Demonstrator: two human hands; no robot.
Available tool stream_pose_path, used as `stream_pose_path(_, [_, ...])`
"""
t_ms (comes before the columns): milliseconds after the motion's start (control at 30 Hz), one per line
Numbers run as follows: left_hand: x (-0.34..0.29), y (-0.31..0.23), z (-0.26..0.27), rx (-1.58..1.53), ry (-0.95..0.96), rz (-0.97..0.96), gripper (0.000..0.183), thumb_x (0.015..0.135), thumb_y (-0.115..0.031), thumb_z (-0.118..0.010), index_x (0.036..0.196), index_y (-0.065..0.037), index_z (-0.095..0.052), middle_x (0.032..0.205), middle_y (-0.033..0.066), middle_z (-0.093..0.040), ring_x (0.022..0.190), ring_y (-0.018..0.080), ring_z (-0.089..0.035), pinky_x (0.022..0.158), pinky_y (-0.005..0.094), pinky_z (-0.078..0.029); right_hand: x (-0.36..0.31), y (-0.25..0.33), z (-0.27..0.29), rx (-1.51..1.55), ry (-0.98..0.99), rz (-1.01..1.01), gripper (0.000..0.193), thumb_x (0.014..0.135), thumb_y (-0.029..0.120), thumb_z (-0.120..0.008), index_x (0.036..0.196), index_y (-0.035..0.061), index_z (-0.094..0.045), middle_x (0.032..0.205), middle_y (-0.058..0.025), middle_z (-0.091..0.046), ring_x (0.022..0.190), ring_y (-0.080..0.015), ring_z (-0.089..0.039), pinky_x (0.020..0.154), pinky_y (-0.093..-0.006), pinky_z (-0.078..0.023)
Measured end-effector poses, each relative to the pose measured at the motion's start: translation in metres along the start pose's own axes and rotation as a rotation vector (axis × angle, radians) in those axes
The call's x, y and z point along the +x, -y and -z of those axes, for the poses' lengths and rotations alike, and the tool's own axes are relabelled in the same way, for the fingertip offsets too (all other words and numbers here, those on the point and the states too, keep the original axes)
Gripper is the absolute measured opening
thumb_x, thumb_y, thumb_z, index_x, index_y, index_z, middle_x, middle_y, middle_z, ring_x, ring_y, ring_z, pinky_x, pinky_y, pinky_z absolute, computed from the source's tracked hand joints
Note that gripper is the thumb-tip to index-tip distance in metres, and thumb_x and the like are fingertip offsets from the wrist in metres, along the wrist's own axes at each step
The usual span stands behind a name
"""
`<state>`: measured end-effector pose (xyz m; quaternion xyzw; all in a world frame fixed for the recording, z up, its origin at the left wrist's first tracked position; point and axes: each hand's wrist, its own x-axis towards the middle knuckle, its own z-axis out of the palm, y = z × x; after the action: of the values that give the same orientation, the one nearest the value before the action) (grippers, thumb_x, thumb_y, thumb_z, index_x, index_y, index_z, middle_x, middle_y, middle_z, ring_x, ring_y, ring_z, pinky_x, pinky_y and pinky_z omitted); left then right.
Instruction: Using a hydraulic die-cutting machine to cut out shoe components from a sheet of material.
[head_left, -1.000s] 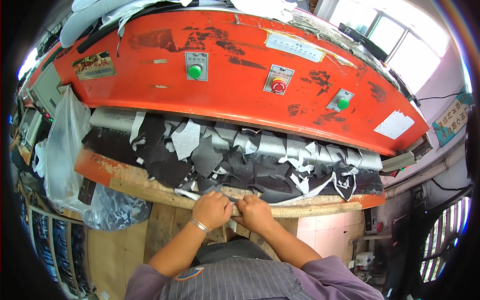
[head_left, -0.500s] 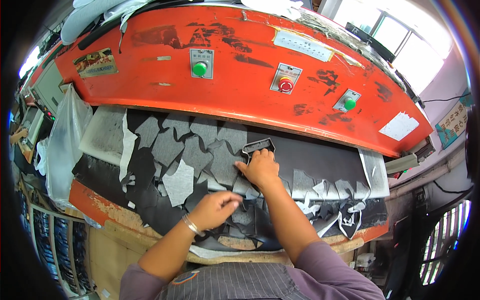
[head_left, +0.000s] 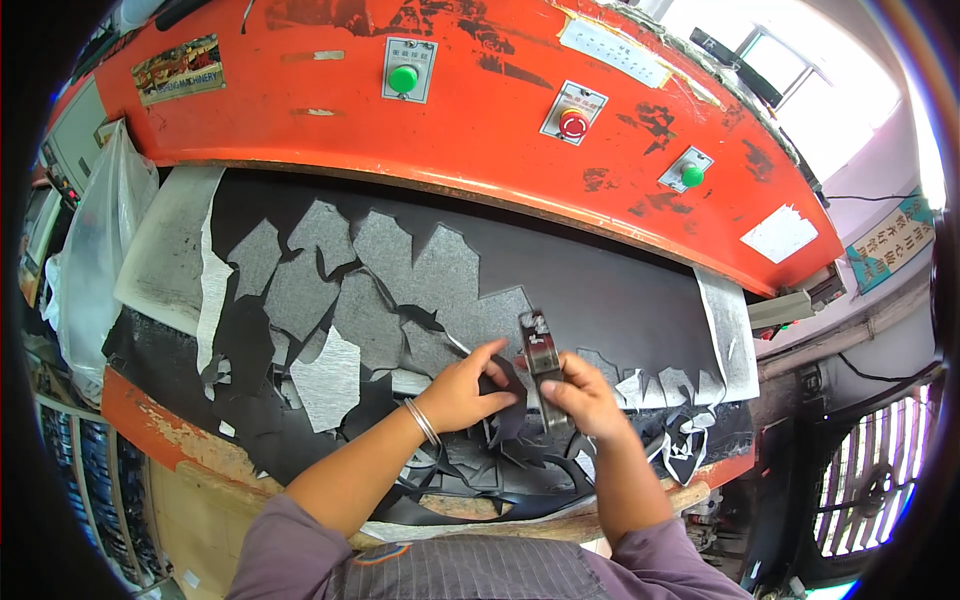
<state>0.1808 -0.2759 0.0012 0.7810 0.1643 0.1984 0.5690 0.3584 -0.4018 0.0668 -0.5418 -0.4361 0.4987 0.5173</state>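
My right hand point(head_left: 588, 395) grips a metal cutting die point(head_left: 541, 360), stood on its edge and lifted off the sheet, with the thumb across its near part. Just left of it, my left hand point(head_left: 468, 390) curls its thumb and fingers round a small dark piece of sheet material point(head_left: 510, 398), partly hidden by the fingers. Beneath both hands lies a black sheet point(head_left: 610, 290). Grey cut pieces point(head_left: 370, 320) cover its left part, separated by narrow gaps and dark strips. A lighter grey piece point(head_left: 326, 380) rests on top at the left.
A red press beam point(head_left: 480, 120) spans the far side, carrying two green buttons point(head_left: 403, 79) and a red stop button point(head_left: 573, 124). Scraps point(head_left: 690, 440) are heaped along the near edge. A clear plastic bag point(head_left: 100, 260) hangs at the left; a fan point(head_left: 875, 490) stands at the right.
My right hand has raised the die from the sheet and brought it nearer me, tilted. My left hand has moved up and right, now with a dark piece. The view has shifted downward.
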Motion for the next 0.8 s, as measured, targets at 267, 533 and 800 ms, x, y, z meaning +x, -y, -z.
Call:
stream_pose_path(267, [-0.056,-0.062,0.037,0.552,0.596,0.054,0.065,0.082,-0.044,-0.069,0.134,-0.010,-0.050,0.141,0.0184,-0.045,0.121,0.0347,-0.051,0.101,0.0401,-0.042,0.123,0.003,0.066,-1.258,0.129,0.422,0.017,0.081,0.013,-0.062,0.096,0.0051,-0.063,0.095,-0.0091,-0.061,0.103,-0.0303,-0.052,0.089,-0.0451,-0.040])
stream_pose_path(533, [0.028,-0.022,0.062,0.387,-0.206,0.053,0.053,0.085,-0.015,-0.057,0.134,-0.004,-0.042,0.124,0.0178,-0.060,0.101,0.0325,-0.061,0.091,0.0381,-0.047,0.150,-0.021,0.064,-1.333,0.049,0.632,0.039,0.078,0.017,-0.069,0.115,0.0098,-0.062,0.123,-0.0086,-0.058,0.126,-0.0282,-0.044,0.107,-0.0447,-0.029])
stream_pose_path(800, [0.106,0.034,0.029,0.544,-0.351,0.159,0.073,0.082,-0.008,-0.049,0.146,0.003,-0.016,0.138,0.0130,-0.051,0.133,0.0249,-0.042,0.115,0.0450,-0.019,0.116,-0.054,0.065,-1.160,-0.464,0.205,0.079,0.074,0.034,-0.073,0.138,0.0032,-0.041,0.136,-0.0181,-0.050,0.126,-0.0306,-0.048,0.110,-0.0484,-0.024])
